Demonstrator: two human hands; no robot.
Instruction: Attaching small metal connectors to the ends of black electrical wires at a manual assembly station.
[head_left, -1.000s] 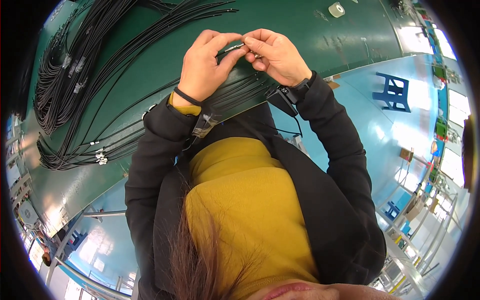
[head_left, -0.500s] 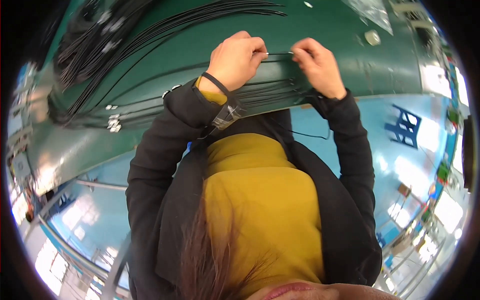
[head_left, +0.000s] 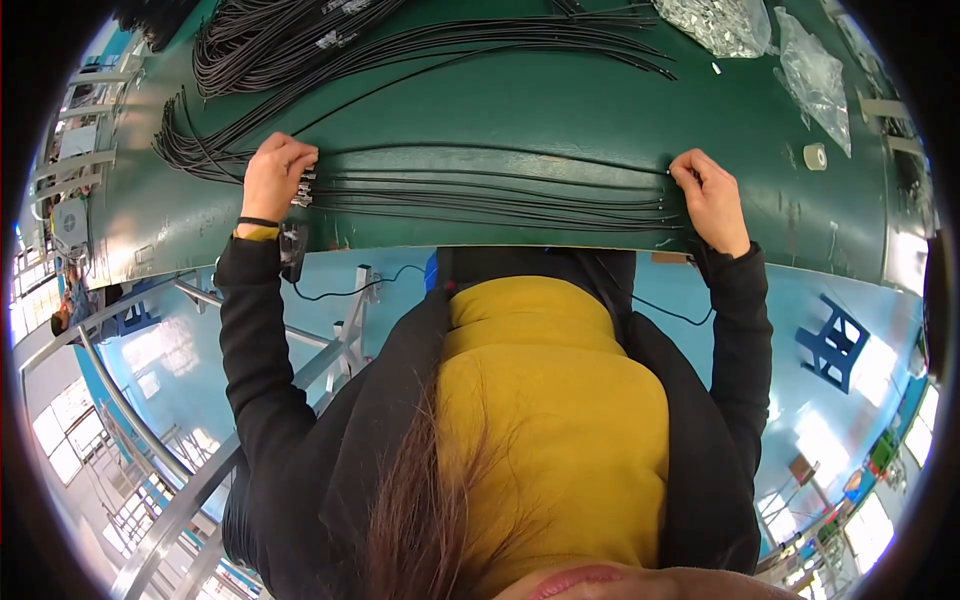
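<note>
A thin black cable (head_left: 490,148) stretches almost straight across the green table, bowing slightly away from me. At its left end, my left hand (head_left: 272,180) is closed with thumb and fingers pinched on it. My right hand (head_left: 708,195) pinches the other end, where a small pale tip shows at the fingers. Nearer the table's front edge lies a row of several similar black cables (head_left: 480,203), parallel to the held one. White connectors (head_left: 303,187) gather at their left ends, partly hidden by my left hand.
Behind lie a long bundle of black cables (head_left: 430,42) and a thick coil (head_left: 240,62). Toward the back right are a clear bag of small white parts (head_left: 722,22), a crumpled clear bag (head_left: 815,80) and a tape roll (head_left: 815,157). A blue stool (head_left: 835,343) stands on the floor.
My hands were close together with a short length of cable between them. They have moved wide apart, left and right, and the cable now spans between them. The view has shifted too.
</note>
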